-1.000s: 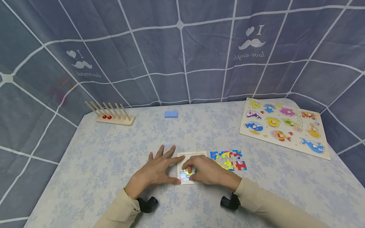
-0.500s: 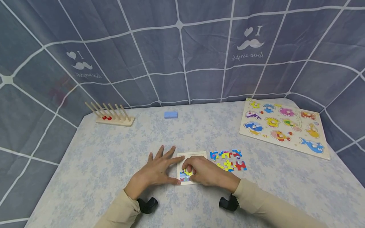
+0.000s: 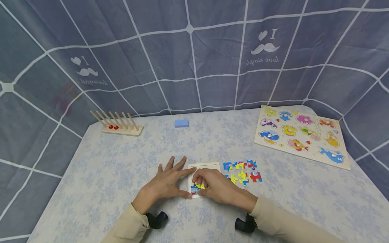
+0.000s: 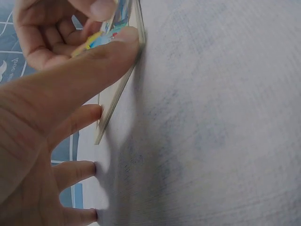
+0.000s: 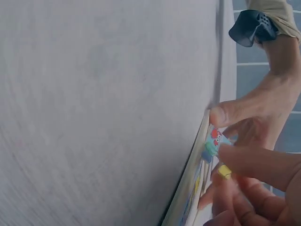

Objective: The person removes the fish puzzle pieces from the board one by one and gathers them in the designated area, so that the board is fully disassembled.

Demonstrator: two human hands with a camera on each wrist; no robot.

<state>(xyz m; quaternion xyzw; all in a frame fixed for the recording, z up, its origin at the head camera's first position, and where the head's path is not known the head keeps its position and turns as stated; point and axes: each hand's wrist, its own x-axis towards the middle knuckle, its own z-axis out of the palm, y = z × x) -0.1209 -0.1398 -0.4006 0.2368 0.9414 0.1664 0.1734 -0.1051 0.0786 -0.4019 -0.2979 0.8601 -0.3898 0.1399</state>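
From the head, a square pale wooden frame tray (image 3: pixel 204 165) lies flat on the blue-flowered white tablecloth (image 3: pixel 106 185) between two bare hands. The left hand (image 3: pixel 166 180) has its fingers spread, gripping nothing; thumb and index finger touch the tray's left side, probably to stop it sliding. The right hand (image 3: pixel 217 185) curls over the tray, thumb against bent fingers. Blue and yellow printed cardboard-like pieces (image 3: pixel 194 191) show at the tray's near left corner. Loose bright-coloured jigsaw pieces (image 3: pixel 242 175) lie just right of the tray, spread apart, presumably for easy picking. (A pale wooden sea-animal knob board (image 3: pixel 316 143) and a pale-blue rectangular block (image 3: pixel 181 123) sit well apart, seemingly out of the way.)

From the left wrist, the left thumb rests at the tray's corner, apparently as a brace, while the right fingers pinch a small blue-and-yellow jigsaw piece (image 4: pixel 96 39), tilted above the tray.

From the right wrist, the right thumb covers much of that pinch, perhaps for fine control; a red crab print (image 5: pixel 216 135) shows beside it.
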